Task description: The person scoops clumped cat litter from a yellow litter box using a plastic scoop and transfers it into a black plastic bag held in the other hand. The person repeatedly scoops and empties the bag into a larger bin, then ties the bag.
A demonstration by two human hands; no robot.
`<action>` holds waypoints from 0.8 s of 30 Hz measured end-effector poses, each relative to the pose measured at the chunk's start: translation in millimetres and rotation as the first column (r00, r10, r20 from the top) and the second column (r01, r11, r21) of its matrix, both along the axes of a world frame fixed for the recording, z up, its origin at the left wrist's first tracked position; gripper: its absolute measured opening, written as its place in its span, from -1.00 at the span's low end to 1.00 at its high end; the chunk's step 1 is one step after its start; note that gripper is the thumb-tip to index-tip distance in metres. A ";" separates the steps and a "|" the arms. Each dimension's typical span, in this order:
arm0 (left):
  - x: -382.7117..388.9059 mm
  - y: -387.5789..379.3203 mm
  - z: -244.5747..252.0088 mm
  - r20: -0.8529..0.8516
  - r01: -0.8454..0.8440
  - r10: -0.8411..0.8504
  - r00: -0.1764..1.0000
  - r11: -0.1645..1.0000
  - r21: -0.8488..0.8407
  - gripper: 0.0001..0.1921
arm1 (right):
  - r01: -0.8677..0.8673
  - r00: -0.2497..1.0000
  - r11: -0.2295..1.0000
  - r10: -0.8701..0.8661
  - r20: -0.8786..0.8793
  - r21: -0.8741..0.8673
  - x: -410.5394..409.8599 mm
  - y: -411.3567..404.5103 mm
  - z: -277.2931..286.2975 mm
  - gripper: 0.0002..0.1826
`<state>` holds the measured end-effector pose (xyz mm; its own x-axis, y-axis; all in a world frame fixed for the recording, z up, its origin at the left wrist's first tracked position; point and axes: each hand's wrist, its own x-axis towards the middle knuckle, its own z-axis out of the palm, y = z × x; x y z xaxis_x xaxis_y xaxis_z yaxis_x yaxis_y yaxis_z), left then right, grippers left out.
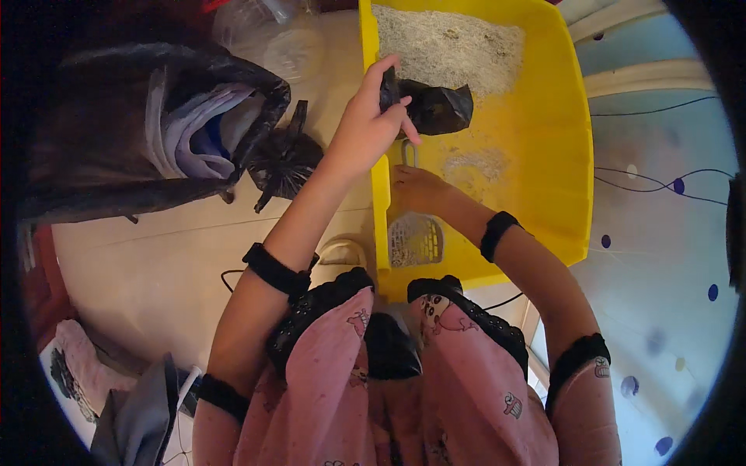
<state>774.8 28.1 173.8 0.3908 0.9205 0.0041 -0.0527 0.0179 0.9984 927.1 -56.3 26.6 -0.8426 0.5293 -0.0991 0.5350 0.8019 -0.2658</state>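
My left hand (373, 125) grips a small black plastic bag (440, 109) over the left wall of a yellow litter box (542, 192). The bag spreads out to the right of the fingers, and its inside cannot be made out. Just below, my right hand (424, 189) is closed around a slotted litter scoop (434, 242). The scoop's looped handle end (410, 154) sticks out past the fingers, and its head lies low in the box, nearer my knees, with pale bits in it. Pale cat litter (451, 49) covers the far end of the box, and a thin scatter (478, 166) lies mid-floor.
A large black bag (87, 140) with pale folded material inside lies open at the left. Beside it sits a tied black bag (285, 160) on the tiled floor (157, 250). Dark cables (635, 180) run along the right side. A beige slipper (342, 253) is near my knees.
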 end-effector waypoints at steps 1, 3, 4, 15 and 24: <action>-0.3 0.1 -1.4 0.019 -0.003 0.003 1.000 1.000 0.010 -0.45 | -0.018 0.999 0.999 0.017 0.029 0.037 2.7 0.2 5.0 -0.86; -2.0 -0.8 -4.3 0.024 -0.003 0.002 1.000 1.000 0.008 -0.46 | -0.053 0.995 0.992 0.044 0.087 0.111 10.7 -2.4 16.8 -0.87; -1.3 -0.5 -4.4 0.018 0.002 -0.002 1.000 1.000 -0.001 -0.46 | -0.015 0.995 0.995 0.004 0.104 0.100 18.9 -4.7 23.5 -0.88; -3.1 4.6 -1.8 0.096 0.010 0.002 0.995 0.992 -0.123 -0.37 | 0.537 0.814 0.841 -0.535 0.226 0.059 114.1 -14.8 169.6 -0.73; -4.9 5.0 -2.1 0.157 0.049 -0.030 0.987 0.992 -0.118 -0.31 | 0.631 0.672 0.757 -0.642 0.370 0.167 103.4 32.6 214.6 -0.69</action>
<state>769.9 33.2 171.7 0.4305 0.9016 -0.0428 -0.2034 0.1430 0.9686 1030.4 -23.7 241.1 -0.1937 0.9296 -0.3136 0.9687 0.2318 0.0888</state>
